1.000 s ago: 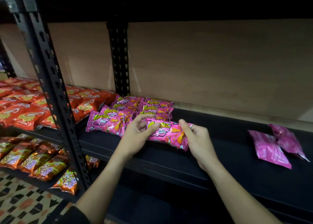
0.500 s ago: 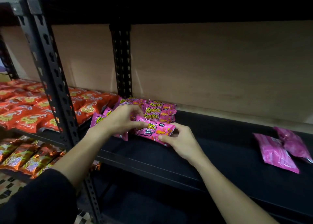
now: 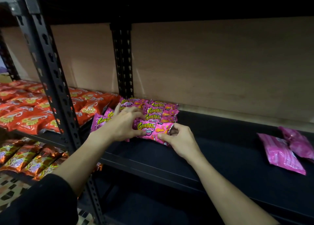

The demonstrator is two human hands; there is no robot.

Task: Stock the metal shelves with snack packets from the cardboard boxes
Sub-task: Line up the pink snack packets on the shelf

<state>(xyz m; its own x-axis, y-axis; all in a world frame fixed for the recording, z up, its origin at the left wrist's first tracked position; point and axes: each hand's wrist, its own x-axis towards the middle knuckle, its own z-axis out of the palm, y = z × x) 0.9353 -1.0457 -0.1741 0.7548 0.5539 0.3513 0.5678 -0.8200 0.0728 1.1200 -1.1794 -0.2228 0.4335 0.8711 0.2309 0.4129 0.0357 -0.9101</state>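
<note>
The pink packet [image 3: 153, 130] no longer lies out near the front edge of the shelf [image 3: 212, 150]; it now sits further back, touching the stack of pink packets [image 3: 159, 111]. The left hand [image 3: 121, 124] has moved in over the stack's left side and grips the packet's left end. The right hand [image 3: 180, 139] now pinches its crimped right end.
</note>
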